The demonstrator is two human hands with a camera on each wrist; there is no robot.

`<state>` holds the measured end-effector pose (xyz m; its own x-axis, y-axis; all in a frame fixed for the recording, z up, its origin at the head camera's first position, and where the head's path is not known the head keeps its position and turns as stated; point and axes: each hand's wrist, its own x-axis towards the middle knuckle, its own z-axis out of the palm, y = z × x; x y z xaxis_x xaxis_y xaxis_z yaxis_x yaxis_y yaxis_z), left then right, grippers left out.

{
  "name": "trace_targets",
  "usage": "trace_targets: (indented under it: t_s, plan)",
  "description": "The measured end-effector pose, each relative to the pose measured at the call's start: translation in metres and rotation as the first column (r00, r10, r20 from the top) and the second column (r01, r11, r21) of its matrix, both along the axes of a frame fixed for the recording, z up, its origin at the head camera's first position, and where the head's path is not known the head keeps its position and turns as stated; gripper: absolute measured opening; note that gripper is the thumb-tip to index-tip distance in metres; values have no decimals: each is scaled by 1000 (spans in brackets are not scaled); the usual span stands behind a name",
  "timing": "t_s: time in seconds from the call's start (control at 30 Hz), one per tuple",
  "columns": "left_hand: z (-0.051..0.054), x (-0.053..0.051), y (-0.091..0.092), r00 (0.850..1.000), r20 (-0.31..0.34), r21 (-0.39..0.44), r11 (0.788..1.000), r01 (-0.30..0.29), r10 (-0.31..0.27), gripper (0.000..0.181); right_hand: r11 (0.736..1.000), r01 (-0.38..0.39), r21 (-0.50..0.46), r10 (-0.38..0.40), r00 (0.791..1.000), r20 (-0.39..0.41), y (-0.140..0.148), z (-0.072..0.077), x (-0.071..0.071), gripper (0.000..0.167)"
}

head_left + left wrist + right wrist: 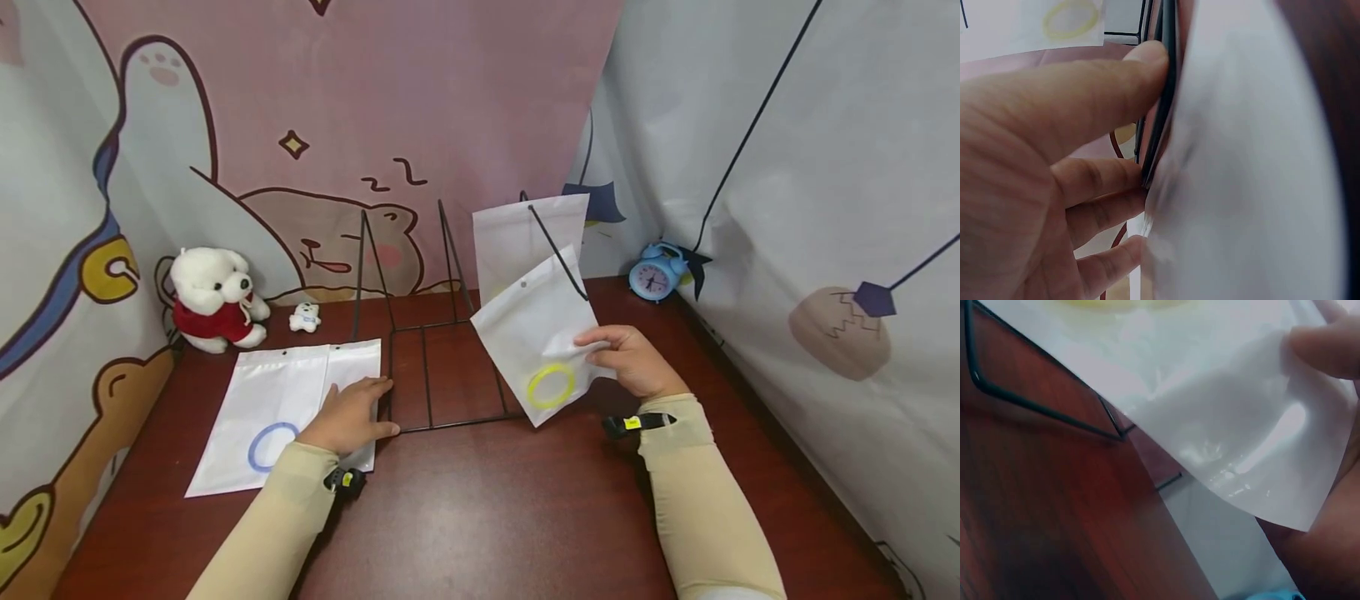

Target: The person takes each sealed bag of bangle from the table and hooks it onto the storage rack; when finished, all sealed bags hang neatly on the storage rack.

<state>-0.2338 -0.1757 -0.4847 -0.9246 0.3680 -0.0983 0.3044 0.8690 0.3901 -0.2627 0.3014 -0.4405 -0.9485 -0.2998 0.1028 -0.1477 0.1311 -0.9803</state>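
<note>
My right hand (633, 362) pinches the lower right edge of a white plastic bag (517, 321) with a yellow ring (551, 386) showing on it. The bag tilts; its punched hole sits left of a black prong that crosses in front of its upper corner. Behind it, another white bag (498, 242) hangs from that prong of a black wire rack (457, 423). At the rack's left side, my left hand (348, 421) rests with spread fingers (1100, 181) touching the wire. Beneath that hand lie overlapping white bags (255, 392), one showing a blue ring (258, 446).
A white plush dog (213, 287) in red and a small white bear figure (305, 317) stand at the back left. A blue alarm clock (654, 275) is at the back right. Patterned cloth walls border the brown table (465, 517). Other rack prongs rise left of the hanging bag.
</note>
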Motion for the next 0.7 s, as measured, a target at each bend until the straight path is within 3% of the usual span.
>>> trace_targets:
  t_s: [0.4,0.7]
  plan:
    - [4,1,1,1000,6,6,1000,-2,2,81,992,-109,70,107,994,20,-29,13,10,28]
    - [5,2,1,1000,4,13,1000,3,-3,81,985,-146,88,152,985,-76,-38,40,28,32]
